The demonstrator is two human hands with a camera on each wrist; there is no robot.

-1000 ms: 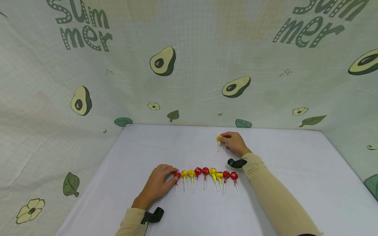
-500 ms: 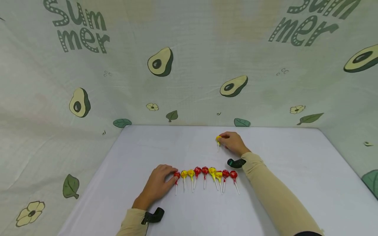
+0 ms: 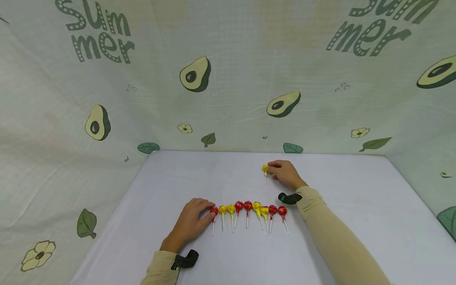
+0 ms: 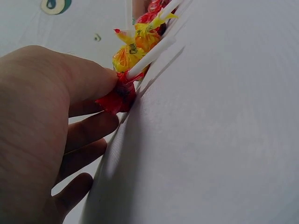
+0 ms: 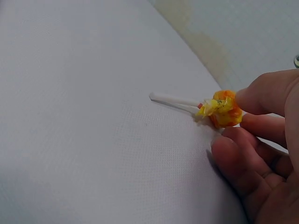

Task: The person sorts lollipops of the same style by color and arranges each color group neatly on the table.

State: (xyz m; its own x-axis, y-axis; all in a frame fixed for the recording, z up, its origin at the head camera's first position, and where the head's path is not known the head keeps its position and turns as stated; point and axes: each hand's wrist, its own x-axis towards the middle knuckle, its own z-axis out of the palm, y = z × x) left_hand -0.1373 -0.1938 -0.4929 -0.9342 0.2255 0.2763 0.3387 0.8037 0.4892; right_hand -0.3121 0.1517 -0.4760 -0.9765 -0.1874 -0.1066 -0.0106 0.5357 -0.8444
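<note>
My left hand (image 3: 194,219) pinches the head of a red-wrapped lollipop (image 3: 213,211) at the left end of a row of lollipops. In the left wrist view the thumb covers part of that red wrapper (image 4: 122,93), while the other fingers spread below it. Farther back, a yellow lollipop (image 3: 265,168) lies on the table with its stick towards me. Beside it is my right hand (image 3: 284,173). In the right wrist view its thumb and forefinger are at the outer edge of the yellow head (image 5: 225,109), barely touching it, and most of the head shows.
Yellow lollipops (image 3: 230,208) and red lollipops (image 3: 248,206) make up the row, sticks pointing towards me. Two yellow ones near its right half lie close together. The white table (image 3: 178,170) ends at a cloth backdrop (image 3: 235,71) printed with avocados.
My right hand has drawn slightly to the right, off the yellow lollipop's head, which stays about where it was and shows more. The left hand and the row have not moved.
</note>
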